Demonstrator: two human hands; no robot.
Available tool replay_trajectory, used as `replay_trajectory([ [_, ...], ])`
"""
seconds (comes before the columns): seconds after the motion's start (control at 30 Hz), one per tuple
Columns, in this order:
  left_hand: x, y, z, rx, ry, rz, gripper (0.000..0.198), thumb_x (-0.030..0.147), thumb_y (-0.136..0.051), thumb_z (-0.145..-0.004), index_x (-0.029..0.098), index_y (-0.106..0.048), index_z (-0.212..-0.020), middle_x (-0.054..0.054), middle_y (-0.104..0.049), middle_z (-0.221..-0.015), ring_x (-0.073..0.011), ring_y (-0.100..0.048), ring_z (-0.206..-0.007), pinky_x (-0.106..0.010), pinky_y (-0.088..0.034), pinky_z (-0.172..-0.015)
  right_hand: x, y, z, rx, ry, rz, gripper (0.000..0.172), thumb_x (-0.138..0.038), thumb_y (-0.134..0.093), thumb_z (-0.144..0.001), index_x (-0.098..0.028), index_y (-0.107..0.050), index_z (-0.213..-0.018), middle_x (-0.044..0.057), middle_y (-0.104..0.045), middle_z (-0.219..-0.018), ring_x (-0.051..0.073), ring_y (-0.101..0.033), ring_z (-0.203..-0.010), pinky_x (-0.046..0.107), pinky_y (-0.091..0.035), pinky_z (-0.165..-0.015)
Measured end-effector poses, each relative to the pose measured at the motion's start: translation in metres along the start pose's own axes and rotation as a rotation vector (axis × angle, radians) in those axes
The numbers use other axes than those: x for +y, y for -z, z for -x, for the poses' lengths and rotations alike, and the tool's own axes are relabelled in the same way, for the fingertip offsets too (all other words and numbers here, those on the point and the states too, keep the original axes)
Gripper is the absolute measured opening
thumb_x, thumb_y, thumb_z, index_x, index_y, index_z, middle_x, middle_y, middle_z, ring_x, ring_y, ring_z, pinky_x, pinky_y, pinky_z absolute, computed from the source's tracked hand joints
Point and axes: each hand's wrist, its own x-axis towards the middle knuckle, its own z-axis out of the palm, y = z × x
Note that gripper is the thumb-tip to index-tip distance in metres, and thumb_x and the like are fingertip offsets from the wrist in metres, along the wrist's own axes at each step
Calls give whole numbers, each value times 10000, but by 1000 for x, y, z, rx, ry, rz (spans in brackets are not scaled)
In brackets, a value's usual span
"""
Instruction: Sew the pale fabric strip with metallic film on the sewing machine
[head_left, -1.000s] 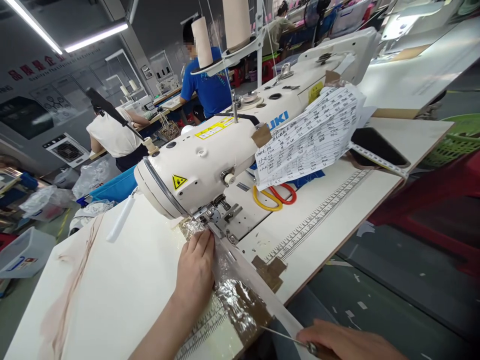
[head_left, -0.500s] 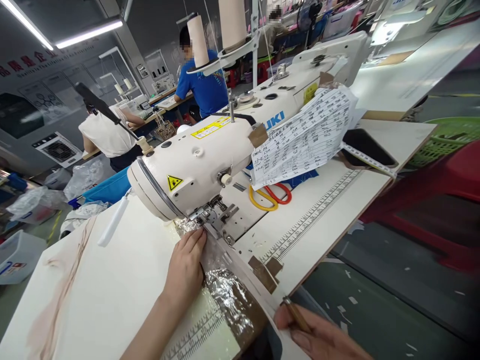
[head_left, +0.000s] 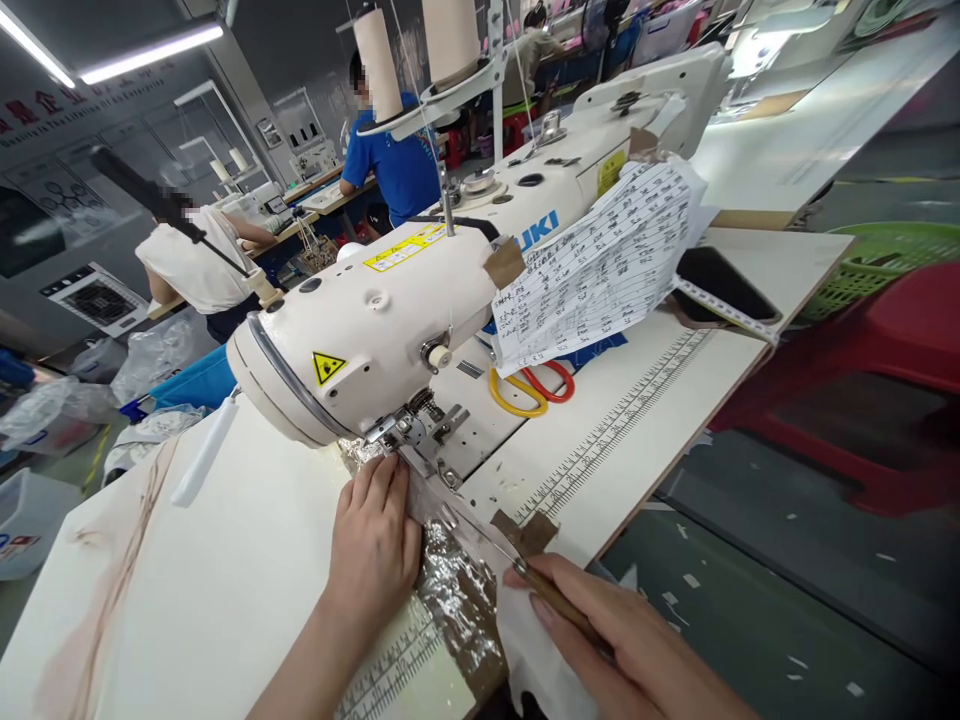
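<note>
While right fingers (head_left: 576,580) grip an awl (head_left: 553,597), left fingers (head_left: 376,482) touch fabric (head_left: 519,625).

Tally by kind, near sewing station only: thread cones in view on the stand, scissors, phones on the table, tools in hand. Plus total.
Thread cones: 2
Scissors (one yellow loop, one red): 1
Phone, dark, under a tape strip: 1
Wooden-handled tool, in the right hand: 1
Total: 5
</note>
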Motion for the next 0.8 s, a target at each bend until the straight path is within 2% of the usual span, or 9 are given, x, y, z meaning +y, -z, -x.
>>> replay_trajectory([
  [0.13,-3,3,-5,-2,43,44,393,136,-421,-834,105,-566,-1198,-153,-567,-1182,-310,-489,-1111,-490,-493,-896,-16,2,-20,-49,101,-12,255,-278,-354,-973,-254,-585,-870,33,-718,-838,215,-691,-768,257,-554,-616],
  [0.2,-5,4,-5,-2,45,98,376,118,-408,-839,114,-568,-1179,-141,-565,-1134,-286,-509,-1054,-477,-503,-890,-21,3,-25,-60,83,-6,248,-278,-355,-966,-252,-563,-835,28,-705,-790,212,-684,-720,258,-537,-596],
  [0.3,-7,5,-3,23,10,203,378,77,-375,-842,138,-560,-1166,-122,-558,-1105,-253,-530,-1019,-448,-515,-898,-24,2,-24,-44,48,12,239,-277,-368,-962,-257,-556,-816,24,-706,-808,218,-686,-747,262,-530,-619],
  [0.4,-9,4,-2,37,-28,242,384,43,-367,-827,144,-547,-1152,-118,-552,-1107,-245,-533,-1015,-441,-518,-900,-19,-1,-22,-24,41,30,232,-272,-375,-973,-266,-589,-883,25,-716,-915,225,-685,-864,264,-538,-687],
  [0.5,-10,2,-3,23,-34,182,392,31,-374,-814,130,-528,-1160,-130,-542,-1136,-259,-520,-1027,-458,-518,-883,-13,-5,-24,-41,98,28,219,-253,-370,-987,-270,-588,-1006,27,-703,-993,219,-670,-931,268,-530,-738],
  [0.67,-9,1,-4,23,8,85,408,28,-396,-818,120,-493,-1203,-138,-520,-1132,-270,-502,-1008,-456,-529,-816,-9,-8,-34,-140,116,7,193,-260,-344,-1020,-268,-537,-1014,-10,-651,-872,178,-653,-792,273,-491,-700],
  [0.8,-10,3,-3,78,-35,160,355,14,-393,-841,118,-490,-1166,-120,-530,-1064,-227,-505,-939,-408,-530,-789,-7,-10,-38,-159,124,-5,181,-234,-327,-1016,-272,-503,-1031,-14,-634,-922,173,-633,-831,278,-459,-717],
])
